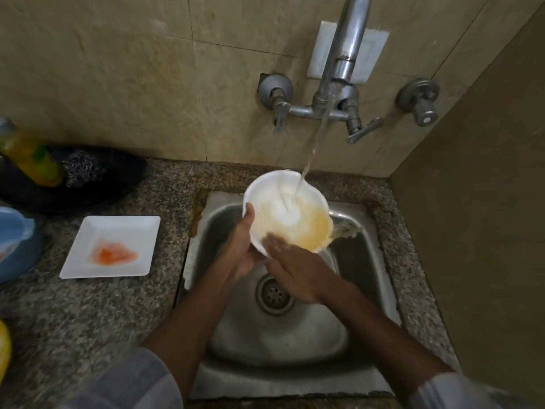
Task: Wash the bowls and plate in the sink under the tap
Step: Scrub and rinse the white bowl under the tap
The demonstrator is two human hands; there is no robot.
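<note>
Under the tap [339, 63], left hand [240, 246] grips the bowl [283, 202] of yellow water (right hand [298, 270] rubs its six-o'clock rim, fingers flat), stained plate [118, 231] at nine o'clock.

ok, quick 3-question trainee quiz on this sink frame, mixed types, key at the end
1. True or false: the plate lies in the sink.
2. Which hand grips the bowl by its rim? A) left hand B) right hand
3. Fill in: water from the tap lands inside the ____.

Key:
1. False; it lies on the counter, left of the sink, with an orange smear on it.
2. A; the right hand's fingers are on the bowl's inside.
3. bowl
</note>
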